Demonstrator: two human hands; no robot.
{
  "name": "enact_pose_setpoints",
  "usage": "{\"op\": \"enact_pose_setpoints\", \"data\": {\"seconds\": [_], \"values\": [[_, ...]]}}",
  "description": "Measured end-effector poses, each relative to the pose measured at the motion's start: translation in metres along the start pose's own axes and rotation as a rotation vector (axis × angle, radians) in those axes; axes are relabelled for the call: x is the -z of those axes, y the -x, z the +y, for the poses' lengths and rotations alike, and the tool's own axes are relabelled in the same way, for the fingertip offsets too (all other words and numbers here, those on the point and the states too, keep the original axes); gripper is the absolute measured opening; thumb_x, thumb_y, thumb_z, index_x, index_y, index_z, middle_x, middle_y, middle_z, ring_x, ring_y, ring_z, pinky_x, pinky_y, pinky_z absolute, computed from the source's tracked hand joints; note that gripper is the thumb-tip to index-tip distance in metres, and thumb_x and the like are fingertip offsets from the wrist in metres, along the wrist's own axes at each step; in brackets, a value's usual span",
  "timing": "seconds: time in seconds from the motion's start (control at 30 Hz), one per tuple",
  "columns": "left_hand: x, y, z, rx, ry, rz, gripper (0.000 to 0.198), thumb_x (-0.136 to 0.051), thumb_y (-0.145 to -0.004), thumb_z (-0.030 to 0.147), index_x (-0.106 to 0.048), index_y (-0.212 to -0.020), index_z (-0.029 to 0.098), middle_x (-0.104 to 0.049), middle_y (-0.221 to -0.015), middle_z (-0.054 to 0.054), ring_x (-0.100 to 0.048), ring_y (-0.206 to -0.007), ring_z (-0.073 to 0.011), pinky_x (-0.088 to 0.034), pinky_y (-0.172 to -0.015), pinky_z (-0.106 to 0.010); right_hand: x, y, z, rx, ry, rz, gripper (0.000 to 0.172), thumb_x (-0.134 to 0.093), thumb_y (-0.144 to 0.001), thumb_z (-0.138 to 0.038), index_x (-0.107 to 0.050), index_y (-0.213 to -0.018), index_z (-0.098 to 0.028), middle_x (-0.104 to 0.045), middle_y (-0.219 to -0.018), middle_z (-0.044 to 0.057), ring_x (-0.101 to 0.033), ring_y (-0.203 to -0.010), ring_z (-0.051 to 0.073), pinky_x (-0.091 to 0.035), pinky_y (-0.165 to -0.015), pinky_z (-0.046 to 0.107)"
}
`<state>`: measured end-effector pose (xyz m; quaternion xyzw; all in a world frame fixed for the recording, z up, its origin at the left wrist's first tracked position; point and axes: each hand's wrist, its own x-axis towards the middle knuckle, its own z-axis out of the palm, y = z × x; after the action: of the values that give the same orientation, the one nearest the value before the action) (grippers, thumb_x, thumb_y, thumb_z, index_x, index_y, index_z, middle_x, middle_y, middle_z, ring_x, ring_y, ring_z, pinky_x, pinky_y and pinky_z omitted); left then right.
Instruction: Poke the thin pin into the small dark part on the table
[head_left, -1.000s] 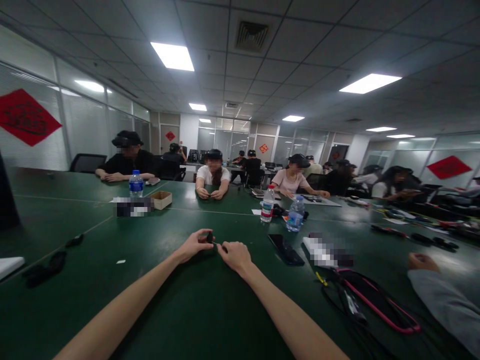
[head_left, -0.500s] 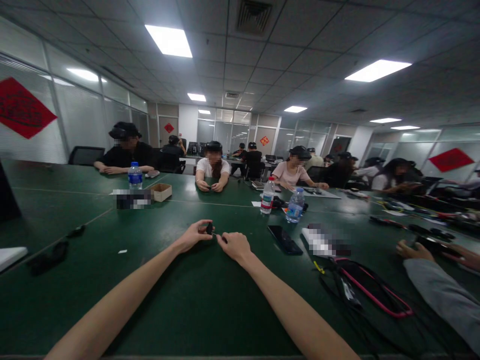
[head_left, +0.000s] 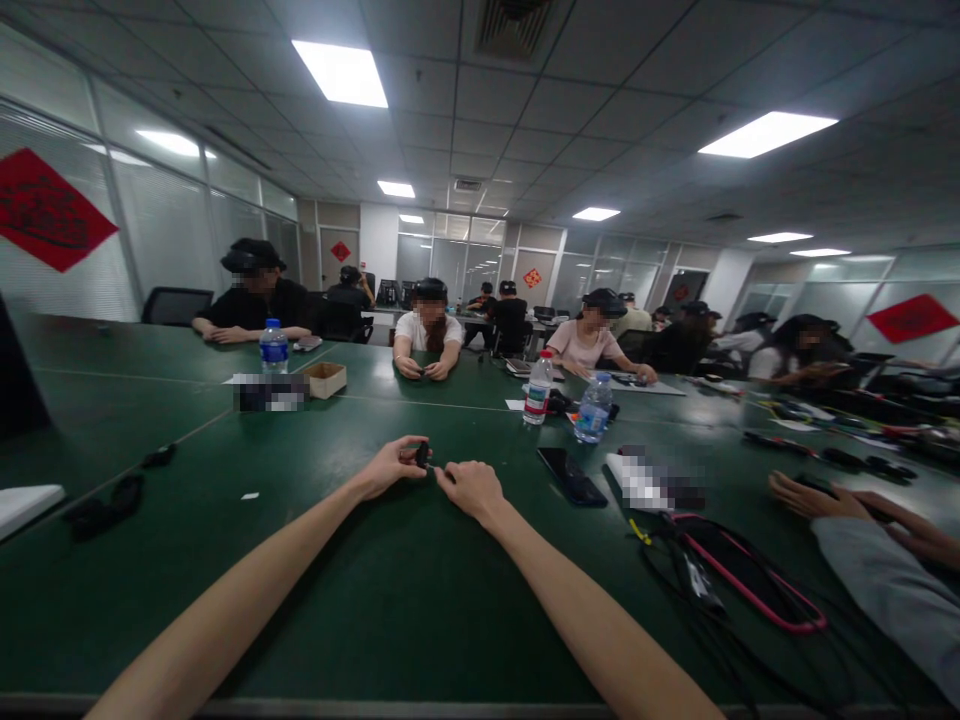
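Green table (head_left: 360, 620), one unit, forms the work surface; pale seams cross it. At its right edge lies one grey sleeve (head_left: 885, 590) of a co-worker, well apart from the wearer's arms. One pink-edged black item (head_left: 750, 570) lies flat between that sleeve and the right forearm, dark cables around it. Bottles number three: a red-capped bottle (head_left: 538, 388) and a blue-capped bottle (head_left: 594, 410) near each other, right of centre, plus one more blue-capped bottle (head_left: 274, 350) on the far left. The wearer's hands number two and meet near the middle of the table. One open-topped box (head_left: 325, 380) sits beyond the left hand (head_left: 394, 470); one dark phone (head_left: 571, 476) lies flat to the right of the right hand (head_left: 472, 490). One small black object (head_left: 423, 455) is in the left hand, pinched between thumb and fingers, its long axis close to upright. Relative to the right hand it lies directly to the left, across a narrow gap — the left hand is nearer, being in contact. Right thumb and forefinger are drawn together facing it; whether they pinch anything cannot be told. One white scrap (head_left: 250, 496) lies flat, left of the left forearm.
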<state>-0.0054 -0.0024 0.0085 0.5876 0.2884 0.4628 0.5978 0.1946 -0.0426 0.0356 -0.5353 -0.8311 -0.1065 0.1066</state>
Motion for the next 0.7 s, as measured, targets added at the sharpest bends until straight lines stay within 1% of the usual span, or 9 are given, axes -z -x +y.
{"op": "enact_pose_setpoints", "data": {"seconds": [0.2, 0.4, 0.57, 0.63, 0.7], "values": [[-0.002, 0.001, 0.002, 0.005, -0.068, 0.016, 0.068, -0.081, -0.056, 0.015, -0.049, -0.116, 0.015, -0.063, -0.108, -0.014, -0.063, -0.094, -0.0215, -0.044, -0.093, -0.042, 0.001, 0.002, -0.001, -0.006, 0.028, 0.002, 0.063, -0.013, -0.091, -0.057, -0.065, -0.096, -0.022, -0.068, -0.089, 0.008, -0.063, -0.074, 0.015, -0.044, -0.066, 0.024], [-0.002, 0.001, 0.002, 0.03, -0.151, 0.06, 0.065, -0.08, -0.059, 0.023, -0.047, -0.113, 0.013, -0.065, -0.104, -0.015, -0.064, -0.089, -0.0208, -0.048, -0.087, -0.039, 0.0, 0.002, -0.004, -0.039, 0.005, -0.004, 0.064, -0.014, -0.091, -0.057, -0.065, -0.098, -0.02, -0.067, -0.092, 0.011, -0.063, -0.077, 0.017, -0.044, -0.069, 0.026], [-0.002, -0.003, -0.006, 0.061, -0.304, -0.028, 0.067, -0.083, -0.051, 0.023, -0.05, -0.109, 0.012, -0.068, -0.093, -0.013, -0.065, -0.086, -0.0234, -0.049, -0.083, -0.04, -0.004, -0.003, -0.002, -0.161, 0.02, 0.002, 0.063, -0.015, -0.091, -0.055, -0.065, -0.098, -0.019, -0.067, -0.092, 0.013, -0.063, -0.081, 0.02, -0.043, -0.071, 0.03], [-0.002, -0.003, -0.007, 0.048, -0.31, -0.026, 0.067, -0.083, -0.052, 0.023, -0.05, -0.109, 0.012, -0.067, -0.093, -0.013, -0.065, -0.086, -0.0235, -0.049, -0.083, -0.041, -0.005, -0.005, 0.0, -0.175, 0.006, -0.011, 0.062, -0.014, -0.092, -0.055, -0.065, -0.1, -0.019, -0.066, -0.094, 0.013, -0.063, -0.081, 0.02, -0.043, -0.072, 0.03], [-0.003, -0.003, -0.006, 0.042, -0.273, -0.016, 0.065, -0.081, -0.055, 0.022, -0.049, -0.111, 0.013, -0.067, -0.097, -0.014, -0.064, -0.089, -0.0229, -0.049, -0.084, -0.041, -0.005, -0.005, 0.001, -0.165, -0.016, -0.022, 0.063, -0.014, -0.092, -0.055, -0.065, -0.1, -0.02, -0.066, -0.095, 0.012, -0.063, -0.081, 0.019, -0.044, -0.071, 0.029]]}}
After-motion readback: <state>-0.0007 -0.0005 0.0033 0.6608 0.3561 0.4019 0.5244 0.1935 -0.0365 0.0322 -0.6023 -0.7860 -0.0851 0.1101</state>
